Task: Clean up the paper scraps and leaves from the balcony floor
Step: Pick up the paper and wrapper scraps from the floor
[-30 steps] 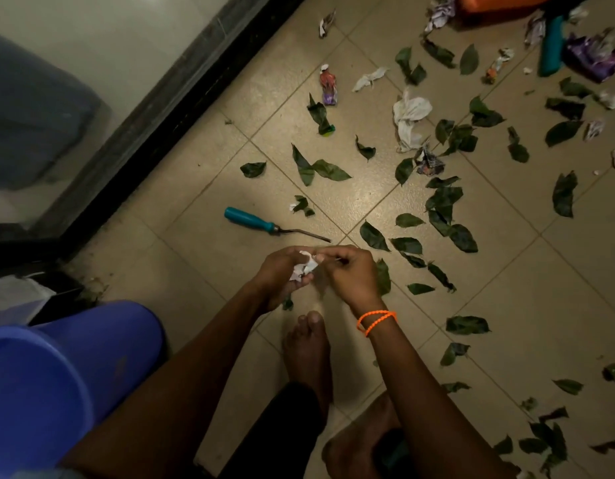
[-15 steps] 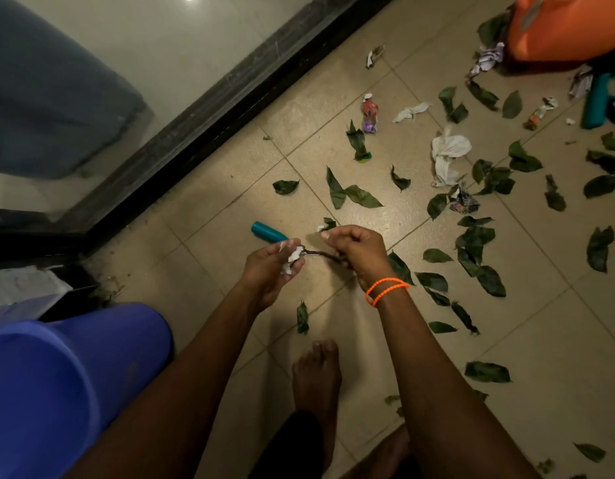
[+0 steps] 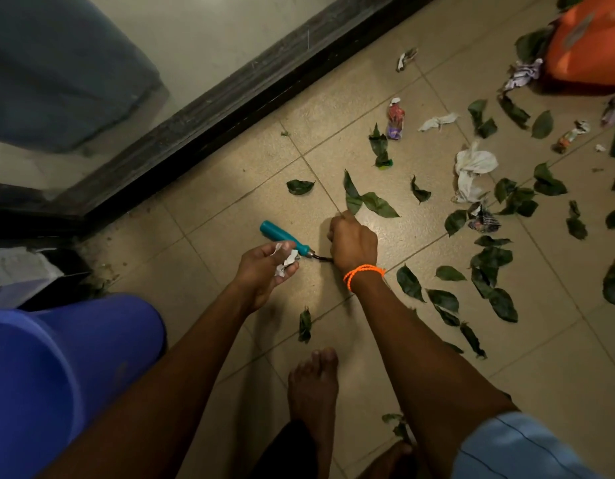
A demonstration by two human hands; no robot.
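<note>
From the head camera, the left hand [image 3: 264,267] curls its fingers around a crumpled white paper scrap [image 3: 288,262]. The right hand [image 3: 352,242] is curled, reaching down by a pair of leaves [image 3: 366,202]; I cannot tell if it holds anything. A teal-handled tool [image 3: 285,238] lies on the floor [image 3: 230,188] between the hands. More leaves and scraps are spread toward the floor's right edge. A blue bucket [image 3: 57,368] sits at the near left corner.

A second ago both hands met over one crumpled paper scrap [image 3: 287,262] at lower centre. Now the left hand [image 3: 264,267] alone holds it, while the right hand [image 3: 352,245] has reached toward the leaf pair [image 3: 368,202] at centre frame.
</note>
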